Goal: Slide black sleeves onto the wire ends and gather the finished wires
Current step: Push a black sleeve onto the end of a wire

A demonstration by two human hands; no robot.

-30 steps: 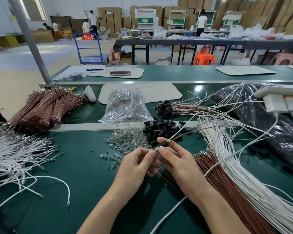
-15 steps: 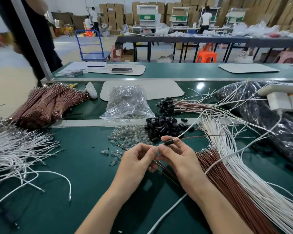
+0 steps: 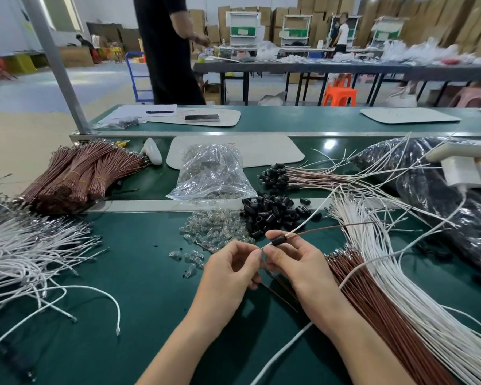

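My right grip (image 3: pixel 292 262) pinched a black sleeve (image 3: pixel 278 241) on two wires (image 3: pixel 299 233) — my left grip (image 3: pixel 231 270) pinched their tip, just beside it.

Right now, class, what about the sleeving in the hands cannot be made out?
Head view:
- wire end: too small, part covered by left hand fingertips.
- black sleeve: seating depth hidden by right hand grip.
- white wires: cut off by the right and bottom edges.

Clear bag (image 3: pixel 211 173) behind loose glass bulbs (image 3: pixel 214 229); orange stool (image 3: pixel 339 95) beyond bench (image 3: pixel 317 120); person in black (image 3: pixel 167 51) standing.
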